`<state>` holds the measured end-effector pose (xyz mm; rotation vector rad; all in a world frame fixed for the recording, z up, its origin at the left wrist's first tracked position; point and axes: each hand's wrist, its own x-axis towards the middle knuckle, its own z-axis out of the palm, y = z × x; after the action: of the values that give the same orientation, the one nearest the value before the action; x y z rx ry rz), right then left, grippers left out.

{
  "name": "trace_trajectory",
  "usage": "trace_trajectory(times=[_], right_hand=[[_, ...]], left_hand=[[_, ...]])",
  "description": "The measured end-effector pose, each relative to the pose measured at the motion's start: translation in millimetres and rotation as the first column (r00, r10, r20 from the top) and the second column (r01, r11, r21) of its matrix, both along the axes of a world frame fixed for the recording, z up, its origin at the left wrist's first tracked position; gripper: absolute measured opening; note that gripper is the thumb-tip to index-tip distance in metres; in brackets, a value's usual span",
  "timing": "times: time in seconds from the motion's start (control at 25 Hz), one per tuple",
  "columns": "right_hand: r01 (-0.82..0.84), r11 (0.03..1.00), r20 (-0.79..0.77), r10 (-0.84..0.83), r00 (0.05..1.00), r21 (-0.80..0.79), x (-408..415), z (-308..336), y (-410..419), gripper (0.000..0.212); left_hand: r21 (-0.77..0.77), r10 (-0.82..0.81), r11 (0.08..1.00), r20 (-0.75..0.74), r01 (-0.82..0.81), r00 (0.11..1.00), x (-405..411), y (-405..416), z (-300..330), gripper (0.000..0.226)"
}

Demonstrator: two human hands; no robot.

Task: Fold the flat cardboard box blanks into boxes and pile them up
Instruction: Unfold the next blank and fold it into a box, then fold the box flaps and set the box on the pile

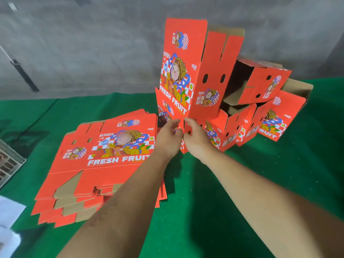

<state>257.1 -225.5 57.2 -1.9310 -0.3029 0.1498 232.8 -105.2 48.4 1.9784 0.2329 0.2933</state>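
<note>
A tall red printed cardboard box [188,71] is pinched at its lower edge by left hand [168,138] and right hand [197,138]. Several folded red boxes [264,86] are piled beyond the fingers; a thick stack of flat red blanks [104,161] left of them remains unfolded.

You face a grey concrete wall [93,43] behind a table under green cloth [242,183], a grey crate [9,162] at your far left, light flat and even.

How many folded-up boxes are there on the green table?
4 or so: one standing tall box above the hands, one tipped box behind it, two lower boxes beneath. More may hide behind them.
</note>
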Motion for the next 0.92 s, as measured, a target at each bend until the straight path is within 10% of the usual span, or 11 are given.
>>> trace_trajectory(times=[0.12,0.24,0.4,0.56,0.92], right_hand=[[0.004,0.999,-0.217,0.006,0.976,0.049,-19.4,-23.0,18.8,0.057],[-0.095,0.995,-0.425,0.095,0.900,0.021,-42.6,-49.5,36.2,0.059],[-0.202,0.979,-0.501,0.175,0.847,0.000,-67.2,-73.1,59.5,0.061],[0.035,0.989,-0.589,0.059,0.806,0.146,-67.2,-79.3,70.3,0.016],[0.161,0.934,-0.628,0.082,0.774,0.320,-88.7,-69.1,45.3,0.022]], left_hand=[[0.363,0.305,0.883,0.038,-0.297,0.952,-35.1,53.8,-36.3,0.042],[0.637,0.403,0.770,-0.435,-0.041,0.805,-87.1,90.5,-82.8,0.097],[0.630,0.324,0.776,-0.418,0.014,0.848,-100.9,78.0,-96.2,0.110],[0.631,0.270,0.775,-0.372,0.029,0.888,-115.9,52.0,-90.8,0.097],[0.360,0.243,0.911,-0.079,-0.200,0.967,-193.3,38.4,-104.8,0.078]])
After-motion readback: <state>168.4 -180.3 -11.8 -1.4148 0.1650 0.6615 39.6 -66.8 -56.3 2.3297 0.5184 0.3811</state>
